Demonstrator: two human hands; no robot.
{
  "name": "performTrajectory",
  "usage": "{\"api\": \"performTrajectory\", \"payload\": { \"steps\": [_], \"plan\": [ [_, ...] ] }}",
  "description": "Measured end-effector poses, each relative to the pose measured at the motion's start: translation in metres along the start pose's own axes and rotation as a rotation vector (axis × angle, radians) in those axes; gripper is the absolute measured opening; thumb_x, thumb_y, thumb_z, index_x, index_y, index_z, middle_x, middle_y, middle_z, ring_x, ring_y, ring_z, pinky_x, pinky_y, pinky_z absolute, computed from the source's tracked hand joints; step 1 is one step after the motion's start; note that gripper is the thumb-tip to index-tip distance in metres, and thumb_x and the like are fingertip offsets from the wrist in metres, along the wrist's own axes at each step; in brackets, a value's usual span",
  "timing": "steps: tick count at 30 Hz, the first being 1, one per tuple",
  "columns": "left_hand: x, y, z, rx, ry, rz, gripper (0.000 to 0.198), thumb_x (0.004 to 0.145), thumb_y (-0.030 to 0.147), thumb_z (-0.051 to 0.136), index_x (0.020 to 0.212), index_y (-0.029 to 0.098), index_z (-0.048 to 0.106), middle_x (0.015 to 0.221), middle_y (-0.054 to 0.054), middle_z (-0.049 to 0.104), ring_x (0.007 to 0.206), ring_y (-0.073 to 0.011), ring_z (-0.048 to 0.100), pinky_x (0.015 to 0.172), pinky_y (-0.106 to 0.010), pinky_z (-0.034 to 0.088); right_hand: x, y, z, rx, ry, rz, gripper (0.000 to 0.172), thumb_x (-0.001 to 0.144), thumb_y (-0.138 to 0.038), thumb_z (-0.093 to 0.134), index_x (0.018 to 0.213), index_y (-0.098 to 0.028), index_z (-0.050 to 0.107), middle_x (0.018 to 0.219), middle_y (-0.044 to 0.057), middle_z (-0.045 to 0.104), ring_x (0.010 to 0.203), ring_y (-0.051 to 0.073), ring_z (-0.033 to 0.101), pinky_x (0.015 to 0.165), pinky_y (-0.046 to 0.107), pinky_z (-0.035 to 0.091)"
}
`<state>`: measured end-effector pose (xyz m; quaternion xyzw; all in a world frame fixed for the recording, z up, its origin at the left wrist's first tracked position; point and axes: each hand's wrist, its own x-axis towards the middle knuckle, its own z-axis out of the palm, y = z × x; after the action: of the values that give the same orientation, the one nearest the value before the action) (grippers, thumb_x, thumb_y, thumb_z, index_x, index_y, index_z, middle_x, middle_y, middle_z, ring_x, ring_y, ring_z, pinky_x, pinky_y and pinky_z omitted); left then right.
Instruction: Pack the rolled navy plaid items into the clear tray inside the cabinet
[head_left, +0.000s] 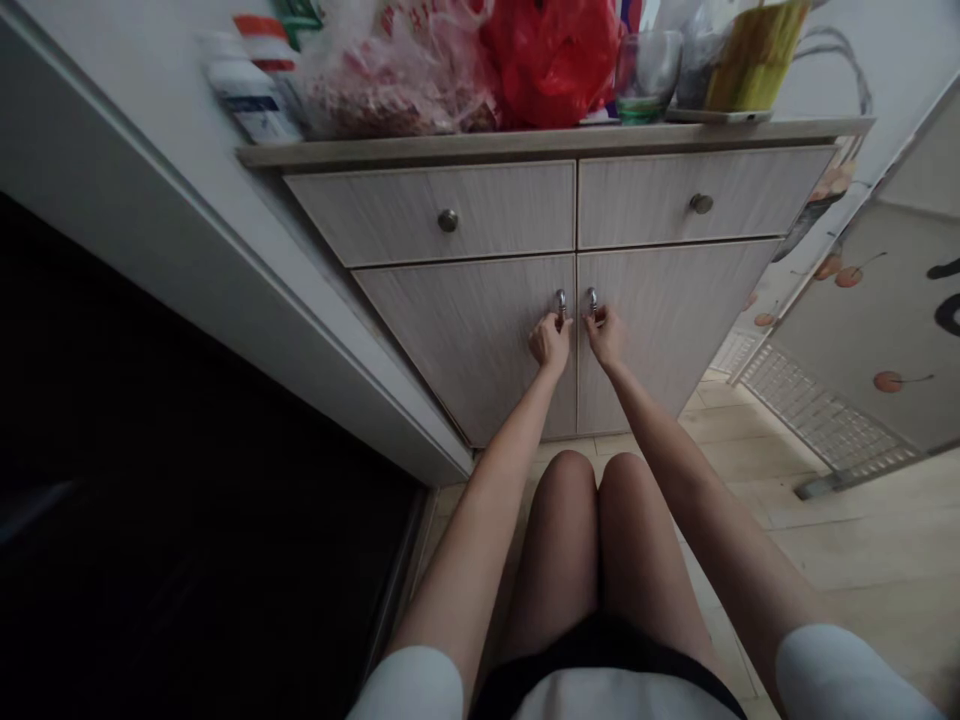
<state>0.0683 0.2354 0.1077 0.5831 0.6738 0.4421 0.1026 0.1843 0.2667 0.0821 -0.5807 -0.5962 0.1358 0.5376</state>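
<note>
In front of me stands a pale wood-grain cabinet with two drawers above two doors. My left hand point(551, 341) is closed on the lower part of a metal door handle point(561, 299) on the left door point(465, 320). Mirroring it, my right hand point(605, 336) grips the matching handle point(592, 297) on the right door point(667, 310). Both doors sit flush, with a thin seam between them. The fingers partly hide the handles' lower ends. Round knobs mark the left drawer point(375, 210) and the right drawer point(637, 190), both closed.
On the cabinet top point(450, 147) are white bottles point(251, 100), a clear plastic bag point(397, 85), a red bag point(551, 60), a glass point(646, 80) and a yellow container point(754, 60). A dark doorway lies left. A cherry-patterned panel point(862, 330) stands right, above the tiled floor point(810, 540).
</note>
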Motion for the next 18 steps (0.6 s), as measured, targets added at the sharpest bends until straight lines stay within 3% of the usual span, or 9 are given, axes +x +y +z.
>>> {"api": "performTrajectory", "payload": {
  "steps": [6,10,14,18],
  "plan": [
    [-0.005,0.0,-0.014,-0.177,-0.114,-0.012,0.034,0.091,0.022,0.065,0.124,0.013,0.065,0.115,-0.017,0.07,0.101,-0.0227,0.068,0.09,-0.033,0.047,0.0,-0.005,-0.014,0.094,-0.049,0.017,0.038,0.086,-0.048,0.064,0.104,-0.015,0.061,0.089,0.01,0.067,0.074,0.02,0.06,0.074,0.034,0.044],
    [-0.031,-0.01,-0.041,-0.425,-0.224,-0.137,0.046,0.089,0.021,0.068,0.133,0.011,0.059,0.087,-0.007,0.07,0.072,-0.0146,0.064,0.074,-0.029,0.048,-0.022,-0.014,-0.048,0.274,-0.06,0.054,0.048,0.084,-0.047,0.065,0.119,-0.014,0.06,0.075,0.001,0.059,0.063,0.014,0.052,0.066,0.03,0.041],
    [-0.067,-0.019,-0.083,-0.891,-0.559,-0.218,0.06,0.085,0.034,0.075,0.139,0.018,0.056,0.064,0.004,0.058,0.052,-0.0081,0.05,0.057,-0.023,0.041,-0.061,-0.034,-0.099,0.685,-0.333,0.165,0.063,0.08,-0.037,0.068,0.139,-0.02,0.053,0.056,-0.011,0.038,0.05,0.009,0.033,0.053,0.024,0.029],
    [-0.093,-0.01,-0.109,-1.373,-0.639,-0.103,0.077,0.08,0.031,0.079,0.149,0.035,0.045,0.061,0.01,0.046,0.045,-0.0044,0.034,0.051,-0.02,0.033,-0.095,-0.059,-0.137,1.12,-0.522,0.225,0.086,0.078,-0.025,0.066,0.155,-0.039,0.031,0.051,-0.016,0.023,0.042,0.007,0.014,0.047,0.022,0.021]
  ]
}}
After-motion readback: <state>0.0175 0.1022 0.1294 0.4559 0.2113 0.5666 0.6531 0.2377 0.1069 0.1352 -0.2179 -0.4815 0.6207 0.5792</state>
